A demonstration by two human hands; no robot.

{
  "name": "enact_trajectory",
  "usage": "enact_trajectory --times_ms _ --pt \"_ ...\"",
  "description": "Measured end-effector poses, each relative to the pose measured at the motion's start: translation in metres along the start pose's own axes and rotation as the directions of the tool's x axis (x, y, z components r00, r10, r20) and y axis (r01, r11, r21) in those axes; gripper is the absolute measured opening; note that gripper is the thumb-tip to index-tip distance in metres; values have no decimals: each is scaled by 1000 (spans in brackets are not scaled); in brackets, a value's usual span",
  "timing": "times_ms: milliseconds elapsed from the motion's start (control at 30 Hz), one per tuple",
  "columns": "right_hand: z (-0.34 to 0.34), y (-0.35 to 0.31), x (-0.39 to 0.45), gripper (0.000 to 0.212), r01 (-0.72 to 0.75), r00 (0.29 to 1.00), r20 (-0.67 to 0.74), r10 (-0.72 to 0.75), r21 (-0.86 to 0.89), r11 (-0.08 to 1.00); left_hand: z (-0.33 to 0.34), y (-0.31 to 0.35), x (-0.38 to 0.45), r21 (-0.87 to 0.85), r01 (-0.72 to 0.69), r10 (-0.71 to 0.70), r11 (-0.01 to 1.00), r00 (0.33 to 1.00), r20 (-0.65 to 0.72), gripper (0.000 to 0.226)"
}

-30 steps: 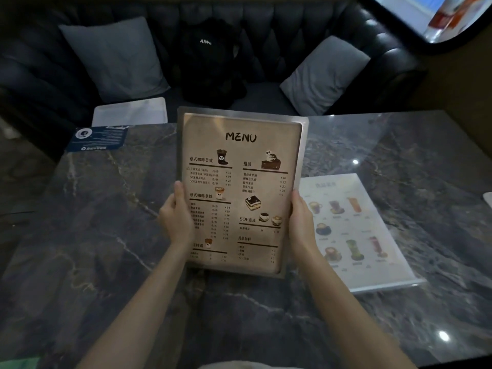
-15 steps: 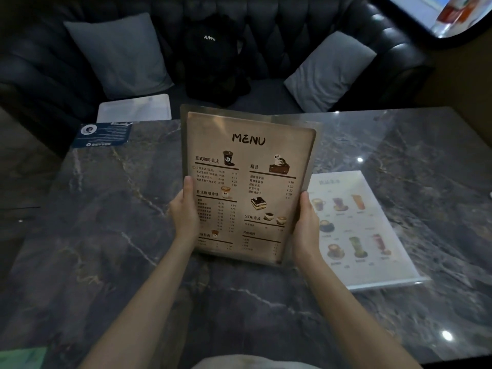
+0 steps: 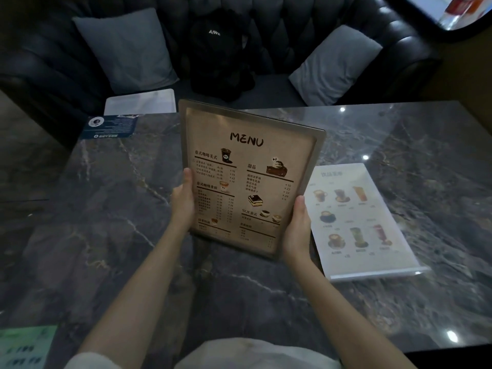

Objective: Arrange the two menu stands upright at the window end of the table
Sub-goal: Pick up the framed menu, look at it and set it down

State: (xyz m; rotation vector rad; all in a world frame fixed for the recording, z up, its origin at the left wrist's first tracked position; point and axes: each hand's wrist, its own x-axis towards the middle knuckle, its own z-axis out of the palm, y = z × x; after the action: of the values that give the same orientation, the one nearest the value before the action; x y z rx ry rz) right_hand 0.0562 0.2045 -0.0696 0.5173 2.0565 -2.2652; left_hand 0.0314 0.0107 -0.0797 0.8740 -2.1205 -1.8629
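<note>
I hold a brown menu stand (image 3: 247, 171) headed "MENU" above the middle of the dark marble table (image 3: 106, 209), tilted with its top edge leaning away and its right side lower. My left hand (image 3: 183, 201) grips its left edge and my right hand (image 3: 298, 227) grips its lower right edge. A second, white menu stand (image 3: 359, 219) with pictures of drinks lies flat on the table just right of my right hand. Part of a window (image 3: 436, 9) shows at the top right corner.
A dark leather sofa (image 3: 292, 35) runs along the table's far side, with two grey cushions (image 3: 127, 49) and a black backpack (image 3: 218, 54). A blue card (image 3: 110, 126) lies at the far left corner, a white sheet (image 3: 141, 102) behind it, and a green paper (image 3: 24, 347) at the near left.
The brown menu stand has turned slightly clockwise and its right side has dropped. Both hands keep the same hold. The white menu stand has not moved.
</note>
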Motion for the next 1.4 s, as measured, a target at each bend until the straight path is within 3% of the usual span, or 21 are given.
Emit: enact_trajectory --times_ms 167,500,600,733,800,900,967,1033,1100,1200,1300,1400 --pt "-5 1 -5 35 77 997 25 -76 -39 996 -6 -4 -6 14 10 -11 1000 999 53 51" --pt "-10 -1 -5 37 85 994 76 -79 -81 993 -7 -4 -22 -22 -51 53 998 997 62 50" --pt "-17 -4 -4 37 100 986 146 -83 -117 988 -7 -2 -25 0 -54 54 999 997 62 49" --pt "-39 -10 -3 36 207 945 306 -118 -278 938 -4 -4 -39 78 -146 152 986 986 -69 37" --pt "-49 -14 -2 31 296 919 374 -122 -453 841 -3 -10 -47 215 -231 252 949 965 -75 37" --pt "-60 -24 0 31 473 871 479 -111 -753 457 0 -20 -59 538 -284 349 793 937 -20 61" --pt "-64 -32 2 37 561 828 543 -142 -808 179 5 -25 -75 728 -299 388 617 920 49 68" --pt "-69 -36 6 38 621 773 613 -164 -784 -4 13 -27 -93 806 -369 434 463 887 157 70" --pt "-76 -41 12 35 668 714 677 -180 -735 -115 23 -32 -109 812 -462 480 357 836 264 70" --pt "-97 -48 28 31 702 657 733 -179 -680 -212 45 -30 -127 782 -555 503 284 780 371 65" --pt "-128 -56 46 31 671 656 737 -160 -667 -323 76 -20 -148 720 -650 508 245 718 475 60" --pt "-168 -63 64 35 620 694 696 -183 -707 -340 109 -17 -163 649 -728 496 219 656 568 62"
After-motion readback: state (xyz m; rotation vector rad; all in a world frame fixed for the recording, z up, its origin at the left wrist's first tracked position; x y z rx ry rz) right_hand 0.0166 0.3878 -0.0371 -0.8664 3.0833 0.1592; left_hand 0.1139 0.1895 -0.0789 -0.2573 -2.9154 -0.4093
